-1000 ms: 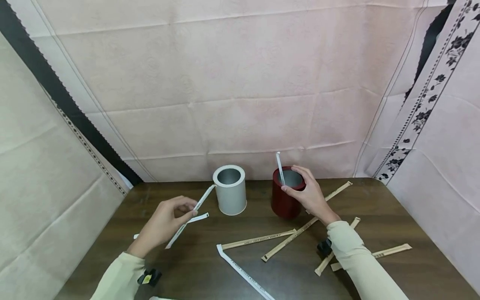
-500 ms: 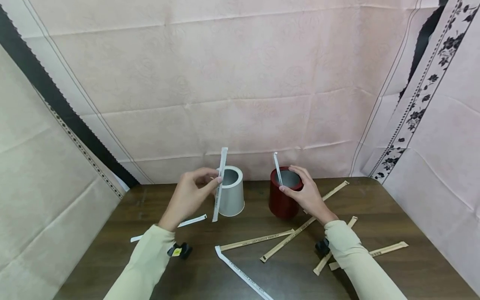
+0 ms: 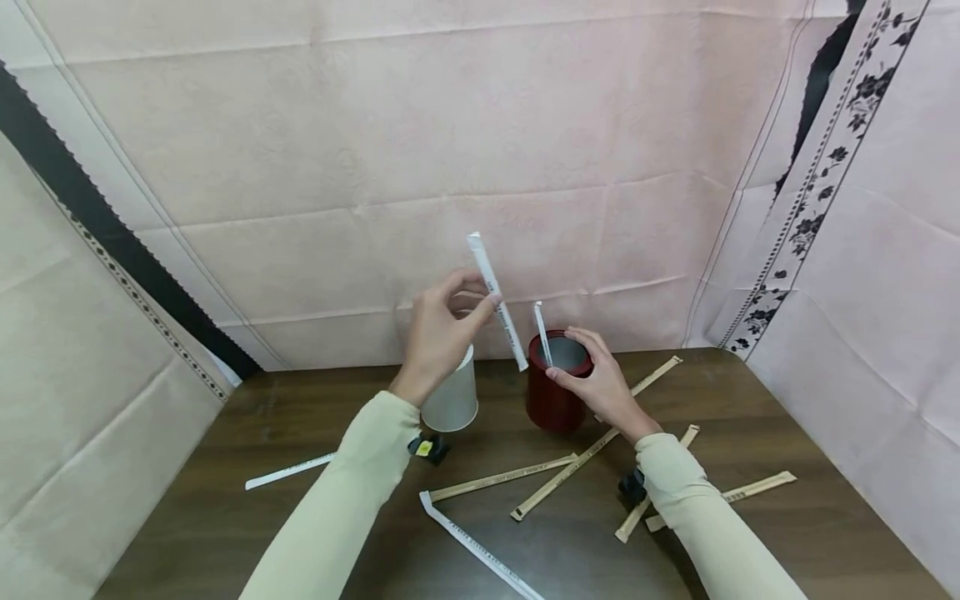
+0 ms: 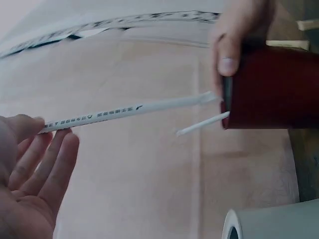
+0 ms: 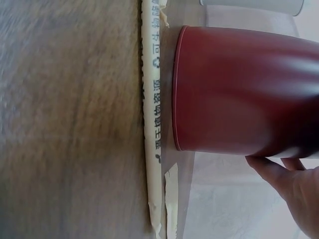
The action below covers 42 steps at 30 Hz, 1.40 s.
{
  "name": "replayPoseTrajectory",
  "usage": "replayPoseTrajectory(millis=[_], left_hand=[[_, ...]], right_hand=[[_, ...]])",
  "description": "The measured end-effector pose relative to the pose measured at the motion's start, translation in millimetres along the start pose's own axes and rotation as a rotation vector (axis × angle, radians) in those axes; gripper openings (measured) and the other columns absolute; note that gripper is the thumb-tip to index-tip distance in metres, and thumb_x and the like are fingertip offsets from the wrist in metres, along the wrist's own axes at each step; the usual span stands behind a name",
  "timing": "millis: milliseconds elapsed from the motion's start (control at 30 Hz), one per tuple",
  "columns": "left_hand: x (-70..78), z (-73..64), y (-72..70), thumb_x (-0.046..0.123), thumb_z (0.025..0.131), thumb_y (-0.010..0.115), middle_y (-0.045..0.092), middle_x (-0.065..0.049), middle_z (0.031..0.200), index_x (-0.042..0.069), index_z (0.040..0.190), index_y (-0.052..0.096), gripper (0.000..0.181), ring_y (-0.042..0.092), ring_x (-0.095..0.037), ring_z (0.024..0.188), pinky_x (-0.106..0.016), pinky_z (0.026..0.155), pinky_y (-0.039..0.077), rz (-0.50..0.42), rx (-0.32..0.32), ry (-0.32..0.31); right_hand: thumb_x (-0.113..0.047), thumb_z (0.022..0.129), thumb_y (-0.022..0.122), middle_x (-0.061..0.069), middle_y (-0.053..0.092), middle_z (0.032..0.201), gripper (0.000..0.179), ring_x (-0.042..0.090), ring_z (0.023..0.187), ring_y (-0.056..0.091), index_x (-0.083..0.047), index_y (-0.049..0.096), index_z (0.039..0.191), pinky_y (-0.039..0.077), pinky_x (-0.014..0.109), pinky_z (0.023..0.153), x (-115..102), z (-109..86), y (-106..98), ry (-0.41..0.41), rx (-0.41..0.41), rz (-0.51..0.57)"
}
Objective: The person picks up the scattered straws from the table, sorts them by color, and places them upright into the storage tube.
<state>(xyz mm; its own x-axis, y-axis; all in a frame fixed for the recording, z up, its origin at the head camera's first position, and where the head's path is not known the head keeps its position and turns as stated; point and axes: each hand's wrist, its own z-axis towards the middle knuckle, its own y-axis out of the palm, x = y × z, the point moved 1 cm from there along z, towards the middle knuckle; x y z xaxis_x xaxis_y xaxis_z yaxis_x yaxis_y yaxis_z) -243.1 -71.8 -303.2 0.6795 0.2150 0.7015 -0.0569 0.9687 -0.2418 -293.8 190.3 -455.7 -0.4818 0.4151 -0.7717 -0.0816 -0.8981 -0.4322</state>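
My left hand [image 3: 444,329] pinches a white paper-wrapped straw [image 3: 491,283] between thumb and fingers, tilted, its lower end close to the rim of a dark red cup [image 3: 551,408]. In the left wrist view this wrapped straw [image 4: 119,113] points at the cup's mouth; whether its tip touches the rim I cannot tell. Another white wrapped straw [image 3: 541,329] leans inside the red cup, its top sticking out. With thumb and fingers spread across the rim, my right hand [image 3: 603,385] holds the red cup upright on the table. The right wrist view shows the cup's side [image 5: 239,89].
A light grey cup [image 3: 453,402] stands left of the red one, partly behind my left hand. White wrapped straws [image 3: 483,550] lie in front and at left. Several tan wrapped straws [image 3: 502,477] lie across the middle and right of the wooden table [image 3: 195,533].
My left hand has lifted the white wrapped straw from the left, past the grey cup, up and rightwards to the red cup. My right hand keeps its hold on the red cup.
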Motion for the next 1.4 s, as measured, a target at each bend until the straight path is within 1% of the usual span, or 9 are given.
replayPoseTrajectory(millis=[167,333,567,800,933,1067,1133,1233,1400], left_hand=[[-3.2,10.9,22.2,0.009,0.098,0.077,0.078,-0.01,0.103,0.002,0.114,0.073,0.018,0.079,-0.021,0.092,-0.033,0.083,0.063,0.039,0.0,0.063],[-20.6,12.3,45.8,0.014,0.101,0.074,0.079,-0.01,0.106,0.003,0.116,0.074,0.018,0.078,-0.019,0.094,-0.032,0.084,0.062,0.095,-0.012,0.029],[-55.0,-7.5,72.8,0.015,0.102,0.073,0.078,-0.01,0.112,0.003,0.12,0.075,0.021,0.077,-0.021,0.102,-0.032,0.089,0.061,0.23,-0.133,-0.076],[-75.2,-28.7,74.6,0.02,0.101,0.075,0.07,-0.008,0.132,0.007,0.122,0.077,0.025,0.066,-0.023,0.12,-0.039,0.1,0.055,0.413,-0.252,-0.113],[-75.4,-37.8,61.8,0.023,0.101,0.075,0.066,-0.009,0.138,0.008,0.129,0.074,0.032,0.064,-0.024,0.127,-0.041,0.106,0.052,0.424,-0.288,-0.112],[-64.2,-43.3,35.0,0.024,0.1,0.076,0.069,-0.009,0.133,0.007,0.131,0.072,0.035,0.064,-0.024,0.128,-0.043,0.11,0.05,0.416,-0.306,-0.063],[-56.2,-43.7,17.5,0.023,0.1,0.075,0.072,-0.007,0.127,0.006,0.127,0.074,0.032,0.066,-0.024,0.122,-0.043,0.107,0.052,0.398,-0.329,-0.049],[-46.5,-43.6,-13.2,0.021,0.101,0.074,0.075,-0.003,0.116,0.008,0.12,0.076,0.023,0.071,-0.02,0.111,-0.04,0.099,0.057,0.368,-0.375,-0.075],[-51.2,-52.5,-72.6,0.022,0.102,0.074,0.077,0.005,0.105,0.012,0.113,0.078,0.016,0.073,-0.014,0.098,-0.039,0.089,0.059,0.439,-0.439,-0.171]], right_hand=[[-0.031,0.091,0.086,0.008,0.041,0.162,0.076,0.027,0.142,0.046,-0.012,0.051,0.155,0.041,0.053,0.113,-1,2.0,8,-0.001,-0.013,0.028],[-0.027,0.091,0.086,0.006,0.041,0.161,0.075,0.028,0.144,0.043,-0.011,0.05,0.155,0.036,0.054,0.117,-1,4.7,15,0.006,-0.016,0.057],[-0.02,0.09,0.087,0.013,0.039,0.163,0.079,0.036,0.144,0.042,-0.006,0.047,0.156,0.033,0.059,0.118,1,3.5,21,0.004,-0.003,0.106],[-0.022,0.091,0.086,0.009,0.041,0.161,0.074,0.031,0.142,0.044,-0.01,0.05,0.155,0.037,0.055,0.115,1,4.8,24,0.011,-0.013,0.102],[-0.024,0.091,0.085,0.009,0.042,0.161,0.073,0.03,0.141,0.046,-0.01,0.051,0.154,0.04,0.055,0.113,0,4.7,25,-0.002,-0.011,0.104],[-0.027,0.092,0.085,0.006,0.042,0.161,0.073,0.029,0.139,0.049,-0.012,0.051,0.155,0.044,0.052,0.109,-1,6.5,24,-0.013,-0.014,0.085],[-0.027,0.092,0.085,0.006,0.042,0.161,0.073,0.03,0.138,0.049,-0.012,0.051,0.155,0.045,0.051,0.107,0,7.3,20,-0.016,-0.009,0.074],[-0.024,0.092,0.086,0.006,0.042,0.161,0.073,0.03,0.138,0.049,-0.012,0.051,0.155,0.044,0.051,0.107,0,7.0,11,-0.008,0.008,0.057],[-0.026,0.092,0.086,0.006,0.042,0.162,0.074,0.028,0.139,0.048,-0.012,0.051,0.155,0.043,0.052,0.108,4,5.6,1,0.009,0.005,0.029]])
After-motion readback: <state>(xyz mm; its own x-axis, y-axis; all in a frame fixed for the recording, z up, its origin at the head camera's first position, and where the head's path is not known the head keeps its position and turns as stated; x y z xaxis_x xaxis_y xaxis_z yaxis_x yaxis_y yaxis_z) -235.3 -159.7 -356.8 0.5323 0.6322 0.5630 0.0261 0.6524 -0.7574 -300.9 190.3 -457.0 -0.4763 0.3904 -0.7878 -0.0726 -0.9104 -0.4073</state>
